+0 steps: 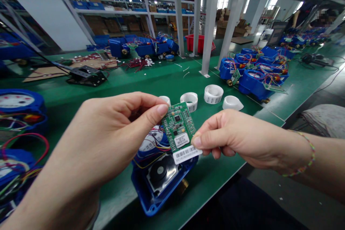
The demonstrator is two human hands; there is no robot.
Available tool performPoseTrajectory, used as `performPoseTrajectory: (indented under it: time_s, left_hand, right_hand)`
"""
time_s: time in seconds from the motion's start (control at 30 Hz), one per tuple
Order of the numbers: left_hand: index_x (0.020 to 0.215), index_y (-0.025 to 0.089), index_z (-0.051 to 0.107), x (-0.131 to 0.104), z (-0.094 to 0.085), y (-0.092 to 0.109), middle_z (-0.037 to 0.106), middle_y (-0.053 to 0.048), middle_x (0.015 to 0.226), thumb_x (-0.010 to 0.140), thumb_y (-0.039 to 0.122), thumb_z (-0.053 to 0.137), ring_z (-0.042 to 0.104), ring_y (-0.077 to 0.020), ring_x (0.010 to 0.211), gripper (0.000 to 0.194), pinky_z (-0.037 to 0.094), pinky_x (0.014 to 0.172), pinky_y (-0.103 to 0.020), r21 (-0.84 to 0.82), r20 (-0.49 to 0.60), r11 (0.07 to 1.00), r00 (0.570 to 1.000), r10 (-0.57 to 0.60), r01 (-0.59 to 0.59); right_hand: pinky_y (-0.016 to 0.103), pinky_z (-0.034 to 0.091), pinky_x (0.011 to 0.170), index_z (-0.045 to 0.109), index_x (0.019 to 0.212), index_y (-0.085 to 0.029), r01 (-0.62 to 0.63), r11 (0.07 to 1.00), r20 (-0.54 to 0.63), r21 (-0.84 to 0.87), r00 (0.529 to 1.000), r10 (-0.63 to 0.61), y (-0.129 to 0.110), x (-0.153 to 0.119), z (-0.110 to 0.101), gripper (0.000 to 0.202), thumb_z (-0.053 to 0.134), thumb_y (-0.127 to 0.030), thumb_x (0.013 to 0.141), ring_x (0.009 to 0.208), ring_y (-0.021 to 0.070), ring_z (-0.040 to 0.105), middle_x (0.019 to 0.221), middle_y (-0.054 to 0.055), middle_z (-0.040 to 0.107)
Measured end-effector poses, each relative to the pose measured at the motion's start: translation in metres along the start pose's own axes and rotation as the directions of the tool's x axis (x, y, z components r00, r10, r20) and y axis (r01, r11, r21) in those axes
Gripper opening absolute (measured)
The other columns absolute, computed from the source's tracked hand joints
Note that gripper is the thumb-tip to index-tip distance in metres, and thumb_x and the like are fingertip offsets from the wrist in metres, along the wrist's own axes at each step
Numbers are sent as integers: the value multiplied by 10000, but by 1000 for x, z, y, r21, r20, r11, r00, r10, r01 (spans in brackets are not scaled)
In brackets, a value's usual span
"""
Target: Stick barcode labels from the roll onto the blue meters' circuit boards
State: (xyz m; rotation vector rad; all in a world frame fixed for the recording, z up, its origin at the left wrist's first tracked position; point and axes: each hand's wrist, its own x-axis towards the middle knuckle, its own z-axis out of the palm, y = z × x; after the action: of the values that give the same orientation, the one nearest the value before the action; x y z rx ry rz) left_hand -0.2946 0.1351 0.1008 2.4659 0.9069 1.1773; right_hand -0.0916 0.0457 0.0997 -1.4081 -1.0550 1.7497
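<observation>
A green circuit board (178, 124) is held up above the bench, with a small white label on its face and a white barcode label (186, 153) along its lower edge. My left hand (121, 133) pinches the board's upper left corner between thumb and finger. At the lower right, my right hand (223, 134) has thumb and finger closed on the barcode label's end beside the board. Below the board lies an open blue meter housing (151, 203) with wires, a round dark part inside and a brass fitting; the hands and board partly hide it.
White label rolls (214, 94) stand behind the board on the green bench (161, 82). Blue meters with wires (252, 79) sit at the right, more at the left edge. Metal posts (211, 25), a red bin (198, 44) and a black stand (86, 75) are farther back.
</observation>
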Motion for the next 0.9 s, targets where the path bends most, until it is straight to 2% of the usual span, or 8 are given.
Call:
performPoseTrajectory:
  time_s: [0.1,0.2,0.27,0.33,0.43,0.6,0.73,0.9]
  left_hand:
    - [759,324,780,2,-1,2,712,96,555,849,483,664,591,-94,380,216,384,330,-146,-14,20,1000,1000,-22,22]
    - [731,290,788,2,1,3,715,53,572,800,424,721,563,-88,429,166,372,369,-141,-145,28,975,985,-169,171]
    - [728,253,785,0,5,1,706,24,601,761,369,765,541,-82,475,122,369,398,-136,-260,18,924,958,-287,282]
    - [753,228,763,-3,13,-4,677,15,626,762,350,767,531,-87,504,122,390,421,-149,-373,1,864,932,-363,337]
    - [814,211,710,-9,28,-16,629,28,655,805,335,729,536,-92,534,126,448,480,-187,-541,-27,767,904,-426,345]
    - [847,142,651,-13,42,-26,636,26,721,851,220,711,572,-95,591,99,491,546,-223,-698,-59,652,884,-464,296]
    - [839,126,641,-13,43,-24,619,42,691,869,137,684,543,-75,541,54,448,487,-188,-736,-49,614,882,-468,285]
    - [831,126,644,-11,45,-25,598,55,639,872,111,672,509,-63,491,51,402,437,-167,-753,-39,596,885,-463,278]
  right_hand:
    - [181,356,486,658,602,-144,25,1000,-12,2,1000,-25,1,-3,-1,199,709,-167,794,501,40,467,570,-43,592]
    - [202,380,544,706,713,-169,119,991,-69,-56,990,-122,7,-14,-2,126,739,-254,800,586,69,491,656,-32,619]
    - [225,403,603,715,768,-198,214,965,-113,-152,966,-232,16,-23,-3,103,734,-288,813,671,99,515,738,-22,621]
    - [252,426,676,705,772,-218,318,907,-145,-276,919,-367,30,-32,-1,97,694,-280,847,755,124,524,808,-13,586]
    - [284,438,780,691,786,-235,421,792,-172,-441,827,-535,58,-38,6,127,629,-229,896,839,142,519,878,-1,511]
    - [354,437,831,699,861,-230,456,689,-206,-563,730,-652,94,-35,23,135,591,-192,933,928,185,523,951,33,507]
    - [424,423,858,712,853,-209,443,646,-208,-621,702,-681,99,-28,31,165,575,-179,940,953,221,514,962,53,542]
    - [440,422,859,727,839,-197,413,633,-230,-655,689,-687,98,-25,36,173,584,-177,935,951,225,513,964,56,557]
